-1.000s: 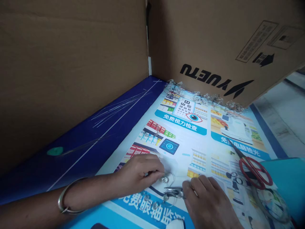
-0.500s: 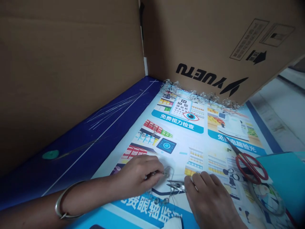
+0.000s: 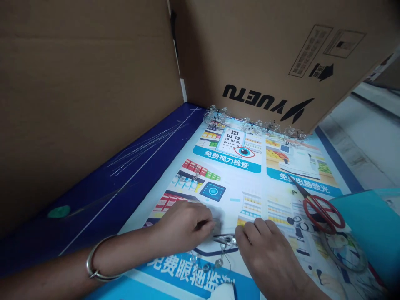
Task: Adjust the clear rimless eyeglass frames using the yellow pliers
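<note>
My left hand [image 3: 184,225], with a metal bangle [image 3: 96,261] on its wrist, pinches a thin wire strung with clear beads [image 3: 206,266] at a small glassy piece [image 3: 215,227]. My right hand [image 3: 265,256] lies close by, its fingers on small metal pliers [image 3: 223,239], whose tips point toward the left hand. The wire runs below both hands over a printed poster mat [image 3: 231,196]. Part of the wire is hidden under my fingers.
Red-handled scissors [image 3: 321,213] lie at the right of the mat. A heap of clear beaded pieces [image 3: 253,126] lines the mat's far edge, against a cardboard panel [image 3: 250,54]. Thin wires [image 3: 143,146] lie on a dark blue surface at left. A teal folder [image 3: 365,227] sits at right.
The view has swung, so everything sits further left and higher on the right. My hands have come closer together, and the pliers now sit nearer my left fingers.
</note>
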Demonstrator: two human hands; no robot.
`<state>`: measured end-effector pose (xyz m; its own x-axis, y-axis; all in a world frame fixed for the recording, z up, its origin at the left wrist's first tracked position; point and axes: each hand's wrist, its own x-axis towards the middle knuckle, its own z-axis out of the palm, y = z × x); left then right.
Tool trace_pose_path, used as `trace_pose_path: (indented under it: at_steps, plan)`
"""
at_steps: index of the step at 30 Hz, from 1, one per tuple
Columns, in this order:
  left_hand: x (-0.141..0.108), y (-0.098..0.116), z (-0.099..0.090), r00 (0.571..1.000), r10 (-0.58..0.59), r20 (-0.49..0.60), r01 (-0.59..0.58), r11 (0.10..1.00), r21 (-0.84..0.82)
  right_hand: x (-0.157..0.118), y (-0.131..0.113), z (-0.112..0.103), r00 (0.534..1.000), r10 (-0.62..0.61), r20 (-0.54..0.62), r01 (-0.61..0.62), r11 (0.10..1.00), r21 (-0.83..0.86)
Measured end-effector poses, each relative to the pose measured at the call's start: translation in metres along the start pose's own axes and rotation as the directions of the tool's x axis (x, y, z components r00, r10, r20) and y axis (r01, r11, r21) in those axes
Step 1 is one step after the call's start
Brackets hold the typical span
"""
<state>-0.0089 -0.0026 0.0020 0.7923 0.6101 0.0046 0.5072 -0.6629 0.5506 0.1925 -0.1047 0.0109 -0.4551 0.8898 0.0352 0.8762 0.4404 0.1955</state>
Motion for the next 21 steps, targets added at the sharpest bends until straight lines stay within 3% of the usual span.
trace_pose_path:
  at_steps: [11,21]
  plan:
    - [-0.002,-0.005,0.0,0.999,-0.049,-0.004,0.049,0.993,-0.107,0.001,0.0,0.005,1.0,0.0,0.005,0.0,1.0,0.03]
    - [-0.011,-0.008,-0.003,0.995,-0.086,0.041,0.095,0.941,-0.325,-0.002,0.0,0.007,0.999,0.052,-0.004,-0.051,0.996,0.069]
